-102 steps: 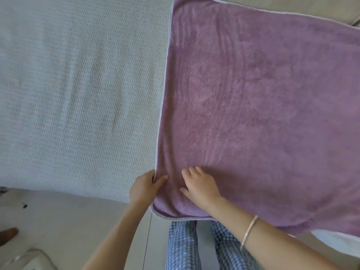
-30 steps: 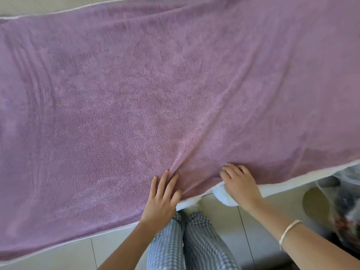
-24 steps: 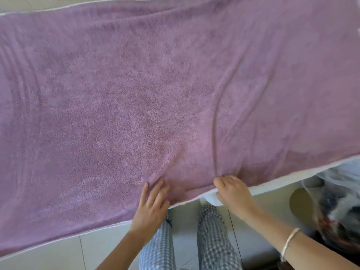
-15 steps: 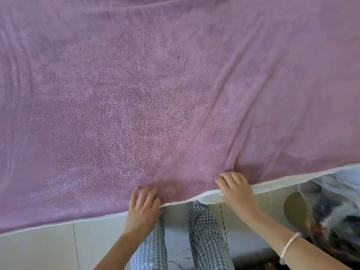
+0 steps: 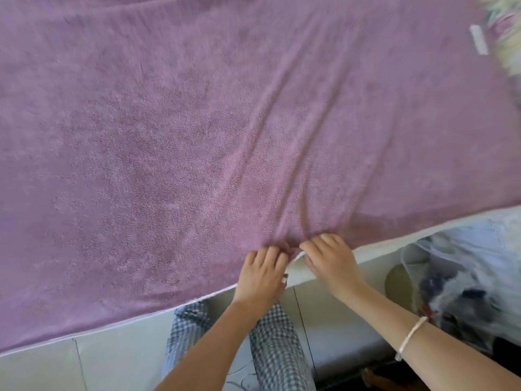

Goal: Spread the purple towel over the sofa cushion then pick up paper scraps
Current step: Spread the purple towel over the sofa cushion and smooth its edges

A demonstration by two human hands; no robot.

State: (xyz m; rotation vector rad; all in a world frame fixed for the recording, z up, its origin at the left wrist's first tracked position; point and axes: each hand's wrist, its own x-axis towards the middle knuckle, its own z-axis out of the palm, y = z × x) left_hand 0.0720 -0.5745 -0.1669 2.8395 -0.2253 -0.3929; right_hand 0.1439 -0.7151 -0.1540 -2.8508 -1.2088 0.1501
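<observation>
The purple towel lies spread over almost the whole sofa cushion, whose white front edge shows below the towel's hem on the right. My left hand and my right hand sit close together at the towel's near edge, fingers curled into the fabric. The hem is bunched between them, and long folds fan out from there toward the far right. I see no paper scraps.
A clear plastic bag with dark contents stands on the floor at the right. A fluffy pale item lies past the towel's far right corner. Pale floor tiles and my checked trouser legs are below.
My left hand has slid right along the hem until it nearly meets my right hand. The towel now bunches between them and the folds have deepened.
</observation>
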